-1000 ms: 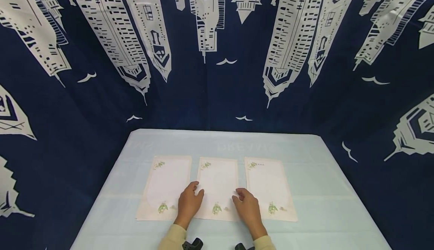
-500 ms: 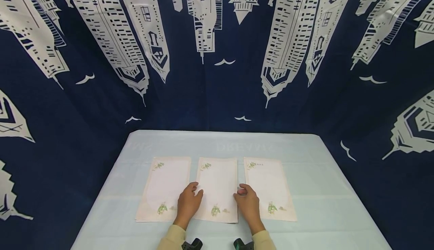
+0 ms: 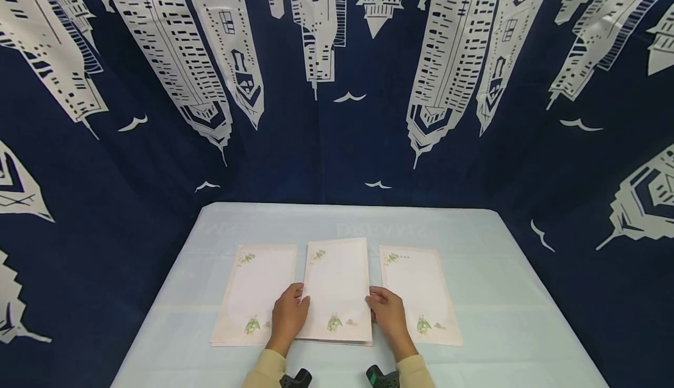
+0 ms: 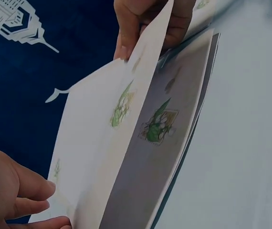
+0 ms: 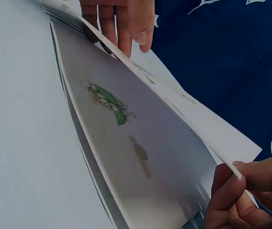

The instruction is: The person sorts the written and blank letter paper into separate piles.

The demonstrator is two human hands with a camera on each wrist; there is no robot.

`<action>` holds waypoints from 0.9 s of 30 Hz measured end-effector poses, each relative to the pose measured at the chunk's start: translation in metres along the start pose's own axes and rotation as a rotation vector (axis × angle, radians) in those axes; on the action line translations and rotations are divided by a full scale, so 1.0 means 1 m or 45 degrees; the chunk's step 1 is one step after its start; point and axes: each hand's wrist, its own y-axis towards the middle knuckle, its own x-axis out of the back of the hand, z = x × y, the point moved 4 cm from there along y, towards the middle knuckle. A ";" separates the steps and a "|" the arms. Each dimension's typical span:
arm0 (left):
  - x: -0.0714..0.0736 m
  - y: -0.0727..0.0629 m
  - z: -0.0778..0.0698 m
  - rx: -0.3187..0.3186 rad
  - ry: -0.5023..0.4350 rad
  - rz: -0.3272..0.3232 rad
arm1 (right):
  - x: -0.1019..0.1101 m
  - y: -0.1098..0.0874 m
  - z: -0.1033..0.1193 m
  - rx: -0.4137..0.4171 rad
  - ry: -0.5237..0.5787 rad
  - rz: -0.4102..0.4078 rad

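A pale sheet of paper (image 3: 337, 288) with green plant prints is lifted off the middle stack, with another printed sheet (image 5: 112, 138) below it. My right hand (image 3: 388, 315) pinches the lifted sheet's right edge between thumb and fingers; in the right wrist view the right hand (image 5: 250, 191) is at the lower right. At the sheet's left edge is my left hand (image 3: 288, 316), its fingers extended. In the left wrist view the left hand (image 4: 16, 191) has fingertips right at that edge, and the raised sheet (image 4: 112, 138) leans away from the sheets beneath.
Similar printed paper lies on either side: the left sheet (image 3: 258, 294) and the right sheet (image 3: 421, 294). All are on a pale covered table (image 3: 500, 306). A dark blue curtain (image 3: 321, 142) with white building prints stands behind the table. Black wrist devices (image 3: 383, 377) are near both sleeves.
The right hand has taken hold of the middle stack's top sheet and raised it; its far edge now stands higher. The left hand has shifted slightly left, staying by the left edge.
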 end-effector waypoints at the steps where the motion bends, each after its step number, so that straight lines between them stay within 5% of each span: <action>1: 0.002 0.001 0.000 0.001 -0.006 -0.004 | -0.001 0.000 0.000 -0.001 0.011 0.004; 12: 0.028 0.015 0.010 0.070 -0.018 -0.099 | -0.024 0.004 0.019 0.073 0.000 0.072; 27: 0.112 0.036 0.059 0.268 -0.070 -0.194 | -0.116 0.010 0.047 0.224 0.051 0.273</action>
